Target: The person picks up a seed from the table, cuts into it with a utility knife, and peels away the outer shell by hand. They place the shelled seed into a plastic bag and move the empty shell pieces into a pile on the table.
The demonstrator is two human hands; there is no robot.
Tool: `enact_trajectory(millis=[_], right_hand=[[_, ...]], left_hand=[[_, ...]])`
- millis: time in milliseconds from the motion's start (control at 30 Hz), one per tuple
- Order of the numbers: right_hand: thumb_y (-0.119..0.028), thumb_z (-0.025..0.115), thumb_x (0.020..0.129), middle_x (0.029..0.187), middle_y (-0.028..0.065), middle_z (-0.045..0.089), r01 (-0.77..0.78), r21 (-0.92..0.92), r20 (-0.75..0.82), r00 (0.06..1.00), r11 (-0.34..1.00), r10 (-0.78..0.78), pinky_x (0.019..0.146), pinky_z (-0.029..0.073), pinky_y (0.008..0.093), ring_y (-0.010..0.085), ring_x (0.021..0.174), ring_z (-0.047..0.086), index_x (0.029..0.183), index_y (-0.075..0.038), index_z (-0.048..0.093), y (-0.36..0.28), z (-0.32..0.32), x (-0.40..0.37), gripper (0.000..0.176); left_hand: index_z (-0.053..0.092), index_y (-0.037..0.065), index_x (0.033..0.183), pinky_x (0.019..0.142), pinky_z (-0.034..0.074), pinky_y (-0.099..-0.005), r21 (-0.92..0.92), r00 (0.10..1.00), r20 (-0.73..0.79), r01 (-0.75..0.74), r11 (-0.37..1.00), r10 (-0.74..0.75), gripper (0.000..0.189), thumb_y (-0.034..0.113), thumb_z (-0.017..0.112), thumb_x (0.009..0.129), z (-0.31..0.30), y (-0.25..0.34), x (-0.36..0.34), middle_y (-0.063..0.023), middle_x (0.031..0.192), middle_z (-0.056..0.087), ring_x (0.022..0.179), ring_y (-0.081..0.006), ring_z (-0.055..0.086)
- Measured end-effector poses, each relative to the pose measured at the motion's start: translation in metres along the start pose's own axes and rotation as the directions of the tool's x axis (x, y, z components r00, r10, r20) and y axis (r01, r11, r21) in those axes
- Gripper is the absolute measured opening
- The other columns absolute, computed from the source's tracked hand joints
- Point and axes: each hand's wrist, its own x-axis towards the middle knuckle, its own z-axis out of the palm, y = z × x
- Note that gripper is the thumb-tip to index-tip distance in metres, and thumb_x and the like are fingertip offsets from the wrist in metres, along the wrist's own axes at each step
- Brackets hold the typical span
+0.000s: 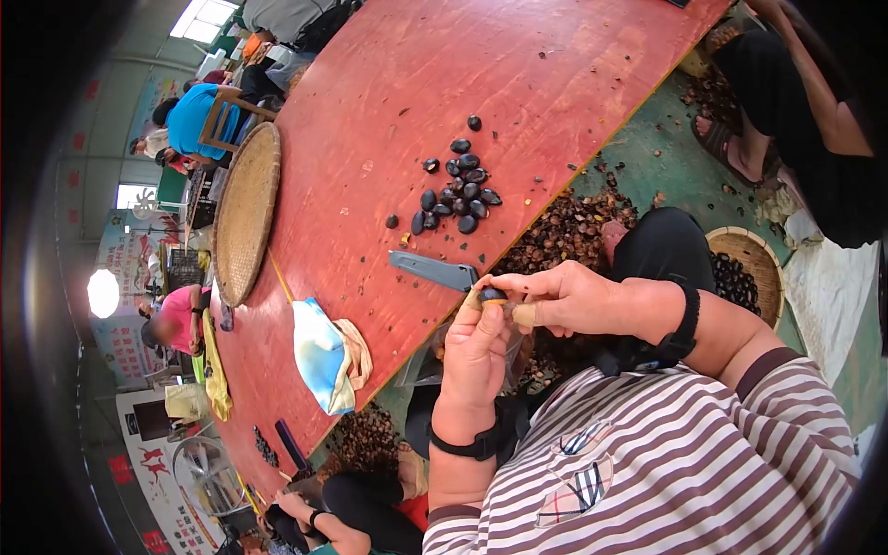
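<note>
My left hand (476,356) comes up from the bottom, its fingers closed round a dark, glossy nut (492,294) with a yellowish band on its lower side. From the right, my right hand (564,298) pinches at the same nut, and tan coverings show on some fingers. Just beyond the fingertips, a flat grey blade-like tool (430,269) lies at the red table's edge; its near end is close to my hands. Several dark nuts (458,190) are gathered on the red table (370,139) past the tool.
A cloth mask (321,356) and a round woven tray (247,215) are on the table's far side. Brown shells (560,231) litter the green floor. A basket (770,254) of dark nuts stands at the right. Other people sit around the table and in the background.
</note>
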Motion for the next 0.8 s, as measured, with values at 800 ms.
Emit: enact_trajectory(millis=[800], right_hand=[[-0.006,0.048,0.079,0.056,-0.0025,0.047,-0.043,0.335,-0.145,0.985,0.941,0.096,0.041,0.032,0.0179,0.0035,0.046,0.038,0.108,-0.008,0.055,0.018,-0.003,0.016,0.029]], left_hand=[[0.047,0.001,0.110,0.067,0.043,-0.0215,0.157,0.989,-0.079,-0.110,0.981,0.123,0.031,0.001,0.052,0.079,0.002,-0.013,0.017,-0.0027,0.082,0.054,0.074,-0.0103,0.053]])
